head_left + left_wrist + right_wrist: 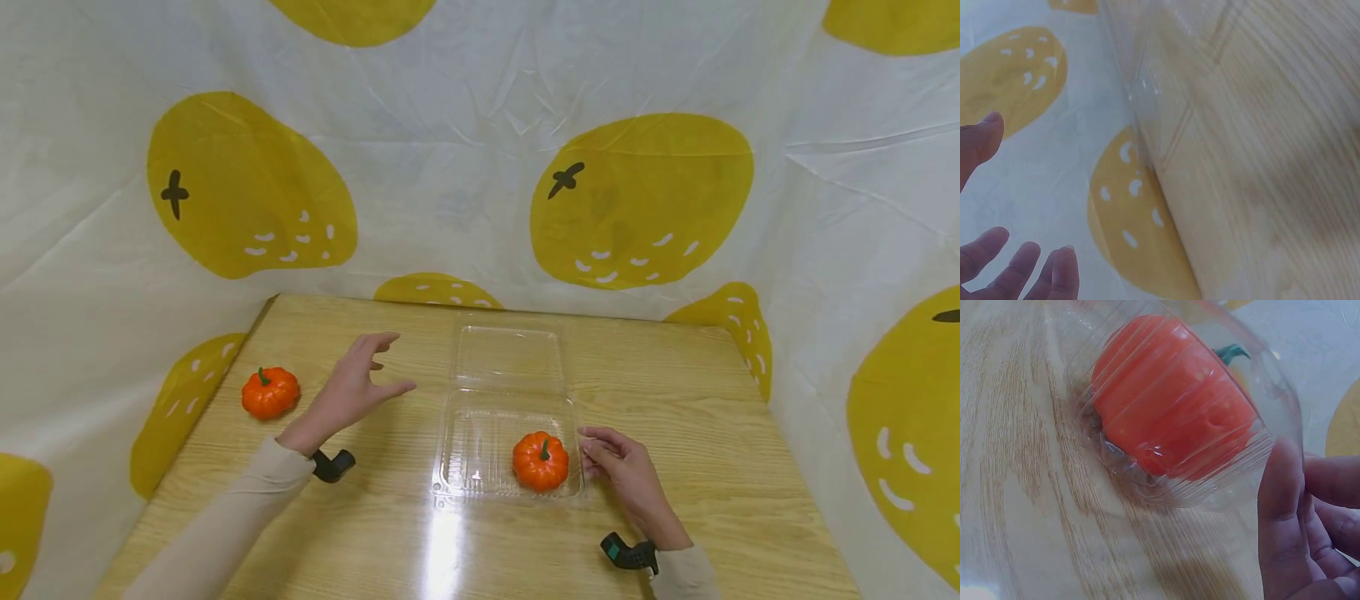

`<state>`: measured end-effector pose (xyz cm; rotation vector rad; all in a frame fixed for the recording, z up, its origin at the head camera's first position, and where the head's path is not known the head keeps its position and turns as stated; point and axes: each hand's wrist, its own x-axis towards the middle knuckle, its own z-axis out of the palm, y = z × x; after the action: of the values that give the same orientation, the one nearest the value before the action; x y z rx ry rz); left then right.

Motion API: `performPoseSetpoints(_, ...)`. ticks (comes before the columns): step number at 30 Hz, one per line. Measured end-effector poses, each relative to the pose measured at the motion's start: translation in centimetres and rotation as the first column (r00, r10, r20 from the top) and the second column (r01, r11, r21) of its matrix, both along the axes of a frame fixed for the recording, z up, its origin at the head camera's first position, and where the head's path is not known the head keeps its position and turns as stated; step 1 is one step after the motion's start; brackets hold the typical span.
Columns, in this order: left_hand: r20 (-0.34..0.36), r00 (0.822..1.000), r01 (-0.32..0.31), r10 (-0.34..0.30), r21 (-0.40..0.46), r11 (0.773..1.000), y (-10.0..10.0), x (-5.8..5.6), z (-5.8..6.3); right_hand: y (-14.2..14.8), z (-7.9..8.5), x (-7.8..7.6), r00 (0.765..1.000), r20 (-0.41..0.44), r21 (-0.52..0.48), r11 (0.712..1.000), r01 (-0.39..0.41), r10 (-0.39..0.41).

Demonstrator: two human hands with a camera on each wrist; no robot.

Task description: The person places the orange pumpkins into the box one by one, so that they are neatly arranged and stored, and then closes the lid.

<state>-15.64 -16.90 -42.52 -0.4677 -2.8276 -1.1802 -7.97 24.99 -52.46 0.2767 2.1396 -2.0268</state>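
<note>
A clear plastic clamshell container (477, 446) lies unfolded on the table, its lid (510, 354) laid back toward the far edge. Inside the base, on the right, sits a small orange pumpkin (540, 461) with a green stem. My right hand (626, 475) pinches the container's right rim between thumb and fingers; the right wrist view shows the pumpkin (1169, 400) through the clear wall. To the left of the container, my left hand (351, 390) hovers with thumb and fingers spread, holding nothing. A second orange pumpkin (271, 394) rests beyond it, near the table's left edge.
The wood-grain table (675, 392) is bordered at the back and sides by a white curtain (442, 192) printed with yellow fruit. Each wrist wears a black device, such as the left one (333, 465). Light glares off the tabletop in front of the container.
</note>
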Motion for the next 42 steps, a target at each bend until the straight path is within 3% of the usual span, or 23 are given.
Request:
performPoseSetpoints(5,-0.040,0.999,-0.033,0.033,0.005,0.999,-1.5,-0.2,0.5,0.0,-0.1,0.0,1.000,-0.015,-0.009,1.000,-0.012,0.011)
performPoseSetpoints(15,-0.025,0.993,-0.117,0.118,0.032,0.993,-4.5,-0.4,1.0,-0.1,0.3,0.0,1.000,0.017,0.007,1.000,0.005,-0.005)
performPoseSetpoints(34,-0.033,0.965,-0.258,0.260,0.067,0.964,-10.3,0.6,1.4,-0.2,0.4,0.1,1.000,-0.005,0.021,1.000,0.002,-0.002)
performPoseSetpoints(42,0.018,0.952,-0.307,0.306,0.047,0.951,-12.8,0.8,1.1,-0.3,0.6,0.1,1.000,-0.004,0.027,1.000,0.004,-0.003)
